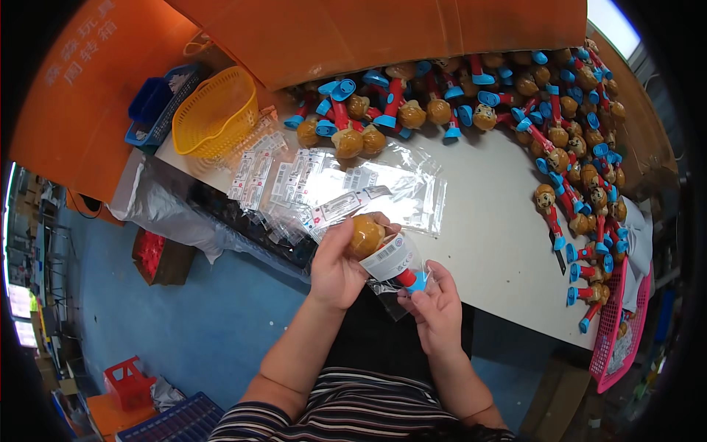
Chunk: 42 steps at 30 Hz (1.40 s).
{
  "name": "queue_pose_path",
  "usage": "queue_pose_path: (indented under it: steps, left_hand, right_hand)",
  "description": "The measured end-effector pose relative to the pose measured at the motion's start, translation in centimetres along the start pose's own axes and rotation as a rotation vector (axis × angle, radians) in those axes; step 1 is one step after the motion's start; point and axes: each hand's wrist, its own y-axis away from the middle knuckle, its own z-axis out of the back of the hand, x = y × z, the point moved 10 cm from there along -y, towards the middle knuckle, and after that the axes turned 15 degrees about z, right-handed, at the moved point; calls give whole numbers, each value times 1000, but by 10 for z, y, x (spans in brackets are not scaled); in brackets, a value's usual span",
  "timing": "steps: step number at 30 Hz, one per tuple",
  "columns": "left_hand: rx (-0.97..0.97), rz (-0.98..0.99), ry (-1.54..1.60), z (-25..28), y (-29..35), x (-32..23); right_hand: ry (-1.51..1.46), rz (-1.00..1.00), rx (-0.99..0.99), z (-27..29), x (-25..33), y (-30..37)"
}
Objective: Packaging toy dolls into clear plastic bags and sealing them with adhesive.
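Above the near edge of the table I hold a toy figure (366, 236) with a round brown head, red body and blue base. My left hand (337, 269) is closed round its head end. The fingers of my right hand (436, 303) close on the blue base and the clear plastic bag (392, 296) around it. A white printed label (392, 259) covers the figure's middle. Just beyond my hands lie clear bags with printed cards (294, 177), overlapping on the tabletop (486, 221).
Many similar figures (412, 114) are heaped along the table's back and right. A yellow basket (215, 110) and blue bins (158, 99) stand at far left, below an orange panel (118, 88). A pink basket (622, 324) sits by the right edge. One figure (550, 214) lies apart.
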Motion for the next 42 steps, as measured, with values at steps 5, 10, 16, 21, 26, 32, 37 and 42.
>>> queue_pose_path:
  steps: [5, 10, 16, 21, 26, 32, 37, 42]
  left_hand:
    - [-196, -39, -290, 21, 2, 2]
    - [-88, 36, -57, 27, -5, 5]
    - [-100, 92, -69, 23, -5, 11]
    - [-469, -129, -293, 38, 4, -5]
    - [-475, -212, -384, 37, 7, -9]
    - [-393, -154, -376, 36, 7, -8]
    - [-341, 14, -109, 23, -3, 8]
    - [85, 11, 55, 8, -8, 14]
  right_hand:
    - [71, 36, 86, 6, -6, 1]
    - [-37, 3, 94, -6, 6, 7]
    - [190, -97, 134, -3, 6, 8]
    - [469, 286, 51, -1, 29, 12]
    - [432, 361, 63, -2, 20, 21]
    - [373, 177, 160, -15, 11, 20]
    - [312, 247, 109, -5, 11, 19]
    - [315, 237, 193, -6, 8, 23]
